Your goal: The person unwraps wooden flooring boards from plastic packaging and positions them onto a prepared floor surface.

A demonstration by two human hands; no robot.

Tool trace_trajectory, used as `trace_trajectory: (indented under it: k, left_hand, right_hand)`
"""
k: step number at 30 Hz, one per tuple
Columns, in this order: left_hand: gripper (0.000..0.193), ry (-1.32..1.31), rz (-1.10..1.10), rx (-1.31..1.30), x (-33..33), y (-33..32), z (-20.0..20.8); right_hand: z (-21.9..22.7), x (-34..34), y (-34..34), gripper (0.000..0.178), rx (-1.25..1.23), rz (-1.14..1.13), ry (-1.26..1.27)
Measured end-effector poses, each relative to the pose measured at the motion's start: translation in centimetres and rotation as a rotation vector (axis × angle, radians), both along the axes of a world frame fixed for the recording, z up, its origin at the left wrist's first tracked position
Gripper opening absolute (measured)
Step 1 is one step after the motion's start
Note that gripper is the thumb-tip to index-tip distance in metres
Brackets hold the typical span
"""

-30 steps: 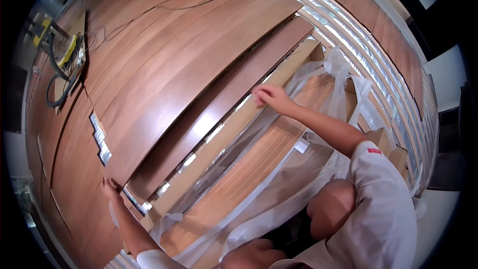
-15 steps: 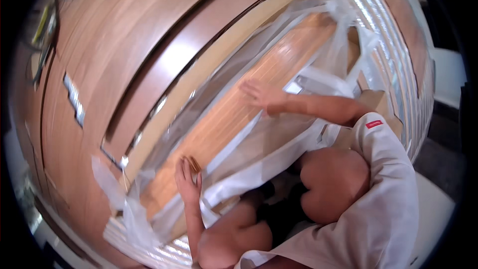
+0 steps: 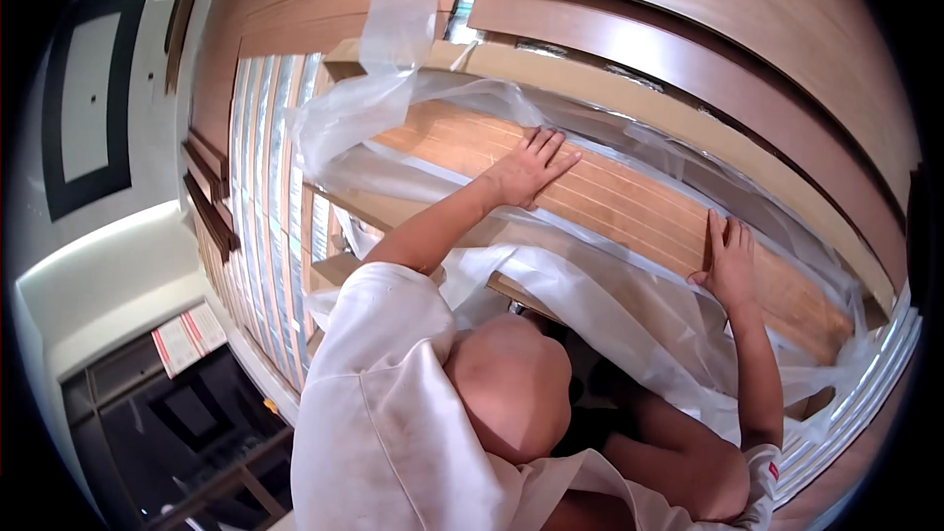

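Note:
A long row of light brown wooden planks (image 3: 629, 202) lies in an opened carton, with translucent plastic wrapping (image 3: 580, 280) folded back along both sides. My left hand (image 3: 531, 169) rests on the planks left of the middle, palm down, fingers apart and reaching to the far edge. Farther right, my right hand (image 3: 730, 261) lies across the planks with its fingers stretched out and its thumb toward the near edge. Neither hand is wrapped around a plank. The far wall of the cardboard carton (image 3: 590, 67) runs behind them.
Dark brown boards (image 3: 629, 34) lie beyond the carton on a wood-toned floor. Silvery foil-like strips (image 3: 285, 226) show at the left, near some dark trim pieces (image 3: 208, 197). A dark glass panel (image 3: 187, 442) and a red-and-white sheet (image 3: 189, 336) are at lower left.
The view has swung, so the carton now slants down to the right. My left hand has shifted onto the planks' upper face; both hands still touch the planks.

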State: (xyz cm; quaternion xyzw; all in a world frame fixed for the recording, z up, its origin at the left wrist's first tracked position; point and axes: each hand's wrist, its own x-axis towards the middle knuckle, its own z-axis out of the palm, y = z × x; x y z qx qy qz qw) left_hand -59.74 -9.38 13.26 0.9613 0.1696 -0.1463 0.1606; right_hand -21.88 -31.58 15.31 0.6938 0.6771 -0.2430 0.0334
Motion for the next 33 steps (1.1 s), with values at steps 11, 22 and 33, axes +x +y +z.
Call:
trace_trajectory:
  k: [11, 22, 33]
  left_hand:
    - [0.113, -0.026, -0.019, -0.010, -0.5, -1.0, 1.1]
    - [0.100, -0.121, 0.063, -0.089, -2.9, -5.2, 8.7]
    - [0.100, -0.223, 0.068, 0.329, -7.2, -5.0, 27.3]
  right_hand:
    - [-0.2, 0.7, 0.0, 0.119, -0.019, -0.097, 0.029]
    - [2.5, 2.6, 1.5, 0.058, -0.238, -0.256, 0.279]
    - [17.4, 0.3, 2.8, 0.067, 0.182, -0.184, 0.114]
